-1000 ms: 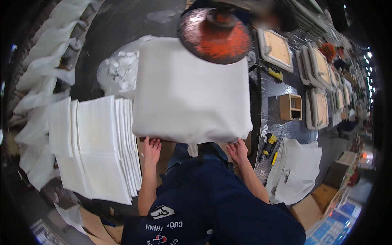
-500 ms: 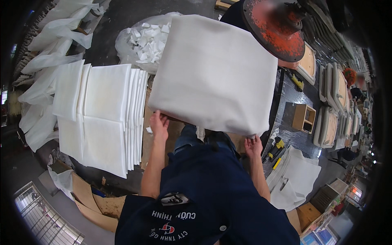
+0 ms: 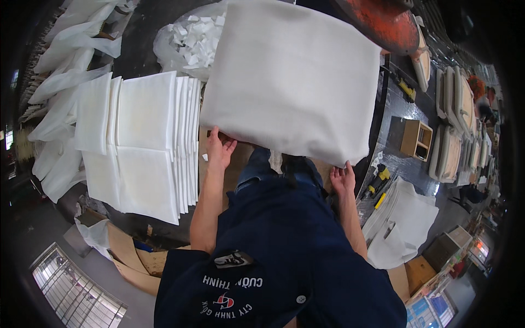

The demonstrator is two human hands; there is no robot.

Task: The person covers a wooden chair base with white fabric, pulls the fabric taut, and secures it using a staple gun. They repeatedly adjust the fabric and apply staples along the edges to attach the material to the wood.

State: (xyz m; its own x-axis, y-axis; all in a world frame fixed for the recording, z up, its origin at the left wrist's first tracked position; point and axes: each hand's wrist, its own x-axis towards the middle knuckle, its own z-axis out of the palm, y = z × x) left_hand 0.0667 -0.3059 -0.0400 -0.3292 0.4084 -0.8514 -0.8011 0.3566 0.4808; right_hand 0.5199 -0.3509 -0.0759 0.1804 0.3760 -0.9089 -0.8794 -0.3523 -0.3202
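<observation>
The big white cushion (image 3: 292, 79) lies flat toward twelve o'clock from both hands, long axis running nine to three. The left hand (image 3: 220, 148) and right hand (image 3: 343, 178) each grip its near edge, fingers tucked under, equally near.

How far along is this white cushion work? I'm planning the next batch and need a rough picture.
Done, it seems: a fanned stack of flat white pieces lies at the person's left. In hand: the left hand and right hand hold the near edge of a large white cushion. Left: loose white covers heaped further left, though their count can't be told.
</observation>
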